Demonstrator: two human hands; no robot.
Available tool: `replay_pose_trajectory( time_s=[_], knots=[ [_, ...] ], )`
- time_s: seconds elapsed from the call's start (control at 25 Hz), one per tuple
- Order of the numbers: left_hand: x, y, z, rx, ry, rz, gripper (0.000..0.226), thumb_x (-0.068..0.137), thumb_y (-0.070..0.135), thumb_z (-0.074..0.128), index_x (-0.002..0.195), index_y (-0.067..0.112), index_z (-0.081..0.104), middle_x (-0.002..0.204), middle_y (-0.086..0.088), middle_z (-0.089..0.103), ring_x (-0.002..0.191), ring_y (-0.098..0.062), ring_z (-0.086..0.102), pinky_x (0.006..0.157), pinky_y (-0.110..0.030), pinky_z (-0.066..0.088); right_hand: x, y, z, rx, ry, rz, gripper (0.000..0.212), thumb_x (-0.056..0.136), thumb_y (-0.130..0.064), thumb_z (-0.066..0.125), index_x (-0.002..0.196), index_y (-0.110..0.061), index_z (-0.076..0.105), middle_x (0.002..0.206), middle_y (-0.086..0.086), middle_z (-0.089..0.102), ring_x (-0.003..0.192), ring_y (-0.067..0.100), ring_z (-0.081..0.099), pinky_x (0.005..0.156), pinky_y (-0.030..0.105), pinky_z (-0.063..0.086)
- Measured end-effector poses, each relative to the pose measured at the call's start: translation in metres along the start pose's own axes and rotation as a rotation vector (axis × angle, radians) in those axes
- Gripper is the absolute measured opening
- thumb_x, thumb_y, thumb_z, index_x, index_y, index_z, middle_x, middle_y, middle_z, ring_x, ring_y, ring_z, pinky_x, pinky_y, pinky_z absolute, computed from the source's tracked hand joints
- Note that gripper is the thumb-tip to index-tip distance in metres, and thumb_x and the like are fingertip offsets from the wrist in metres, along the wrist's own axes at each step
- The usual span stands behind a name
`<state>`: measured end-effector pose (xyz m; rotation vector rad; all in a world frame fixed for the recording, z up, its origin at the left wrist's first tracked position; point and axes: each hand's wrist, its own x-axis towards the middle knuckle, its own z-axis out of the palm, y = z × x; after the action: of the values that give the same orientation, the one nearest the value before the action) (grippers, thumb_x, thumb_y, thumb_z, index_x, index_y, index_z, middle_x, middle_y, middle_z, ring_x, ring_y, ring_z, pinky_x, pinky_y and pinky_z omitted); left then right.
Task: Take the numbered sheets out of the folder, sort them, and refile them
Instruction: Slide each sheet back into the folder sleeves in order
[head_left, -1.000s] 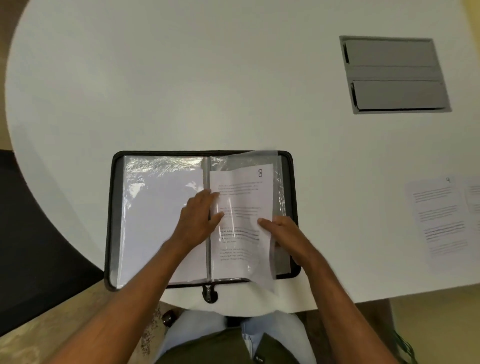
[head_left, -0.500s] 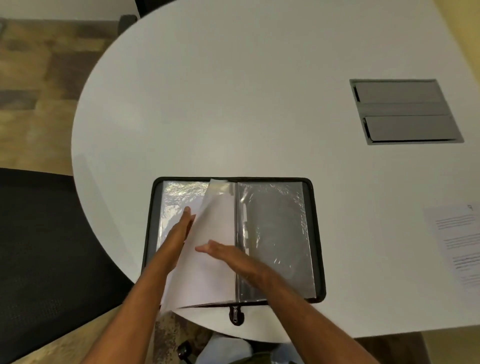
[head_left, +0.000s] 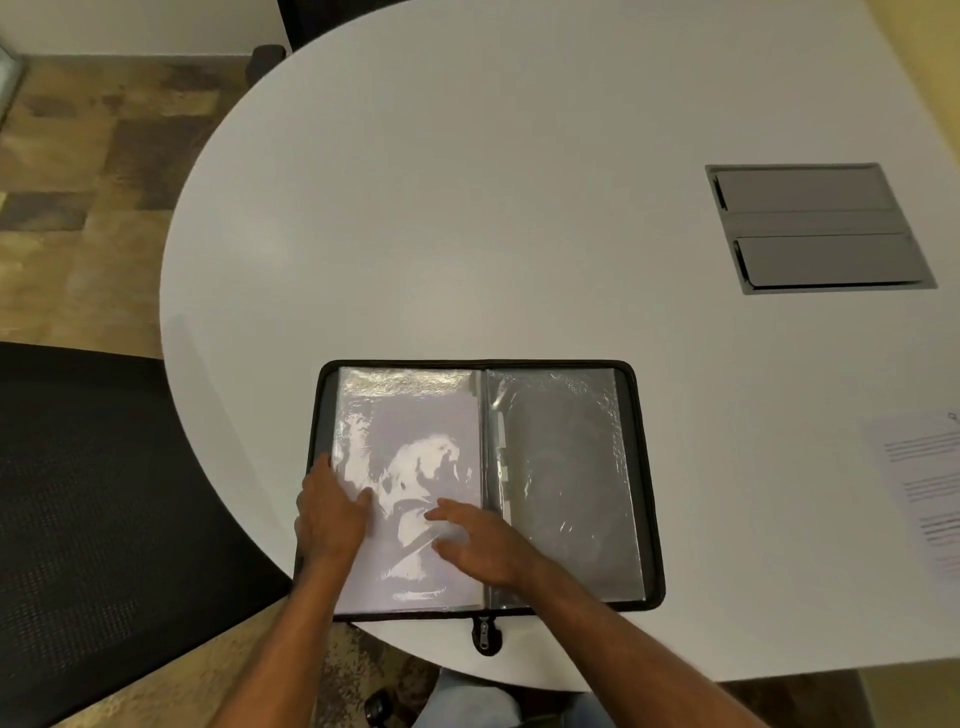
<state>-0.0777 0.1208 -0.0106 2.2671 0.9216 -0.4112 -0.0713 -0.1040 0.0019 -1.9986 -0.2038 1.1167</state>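
A black zip folder (head_left: 652, 467) lies open at the near edge of the white table. Its left page is a clear sleeve (head_left: 410, 431) with a white sheet showing its blank side. The right sleeve (head_left: 566, 467) looks dark and holds no visible sheet. My left hand (head_left: 332, 514) rests flat on the left sleeve's outer edge, thumb on the plastic. My right hand (head_left: 478, 540) lies with straight fingers on the lower part of the left sleeve, close to the spine. A printed numbered sheet (head_left: 919, 483) lies on the table at the far right, cut off by the frame.
The round white table (head_left: 467, 208) has a grey cable hatch (head_left: 815, 228) set in it at the back right. A black mesh chair (head_left: 104, 493) stands to the left of the table. The folder's zip pull (head_left: 485, 636) hangs over the near table edge.
The sleeve holding sheet 8 has been turned from right to left and now lies flat. Both hands moved onto the left page. My view shifted, showing more of the floor at left.
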Motion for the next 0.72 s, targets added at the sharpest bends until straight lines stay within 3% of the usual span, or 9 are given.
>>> replay_pose_trajectory(
  time_s=[0.08,0.2,0.36,0.52,0.72],
  knots=[
    [-0.004,-0.001,0.013,0.169,0.028,0.019,0.082,0.087,0.023,0.079,0.153,0.013,0.031,0.152,-0.018,0.04,0.136,-0.042,0.043,0.107,-0.059,0.043,-0.007,0.013,-0.008,0.012,0.152,-0.039,0.037,0.1,-0.03,0.061,0.137,-0.034,0.062,0.152,-0.015,0.052,0.139,0.005,0.048,0.116,0.026,0.037],
    [-0.009,0.008,0.029,0.294,0.006,0.112,0.08,0.089,0.024,0.073,0.155,0.015,0.03,0.162,-0.018,0.025,0.146,-0.042,0.029,0.116,-0.059,0.03,-0.023,0.037,-0.031,0.03,0.316,-0.045,0.034,0.101,-0.024,0.06,0.134,-0.032,0.063,0.138,-0.012,0.062,0.125,0.005,0.059,0.111,0.029,0.048],
    [-0.019,0.039,0.062,0.373,-0.12,0.366,0.073,0.094,0.038,0.067,0.155,0.016,0.035,0.165,-0.017,0.027,0.149,-0.04,0.029,0.118,-0.059,0.03,-0.052,0.075,-0.079,0.063,0.514,-0.031,0.031,0.1,-0.015,0.06,0.127,-0.029,0.066,0.126,-0.012,0.066,0.109,-0.009,0.06,0.099,0.009,0.045],
    [-0.042,0.092,0.107,0.346,-0.23,0.565,0.066,0.092,0.046,0.067,0.149,0.021,0.043,0.157,-0.016,0.039,0.141,-0.039,0.042,0.111,-0.056,0.041,-0.084,0.132,-0.125,0.095,0.706,0.075,0.034,0.099,-0.013,0.061,0.128,-0.029,0.067,0.131,-0.013,0.065,0.118,-0.002,0.06,0.105,0.02,0.048],
    [-0.084,0.172,0.175,0.387,-0.308,0.741,0.065,0.094,0.044,0.066,0.151,0.022,0.044,0.165,-0.012,0.03,0.148,-0.034,0.034,0.116,-0.051,0.035,-0.135,0.202,-0.167,0.179,0.879,0.181,0.035,0.102,-0.009,0.057,0.132,-0.023,0.065,0.142,-0.009,0.062,0.133,0.006,0.053,0.116,0.031,0.043]
  ],
)
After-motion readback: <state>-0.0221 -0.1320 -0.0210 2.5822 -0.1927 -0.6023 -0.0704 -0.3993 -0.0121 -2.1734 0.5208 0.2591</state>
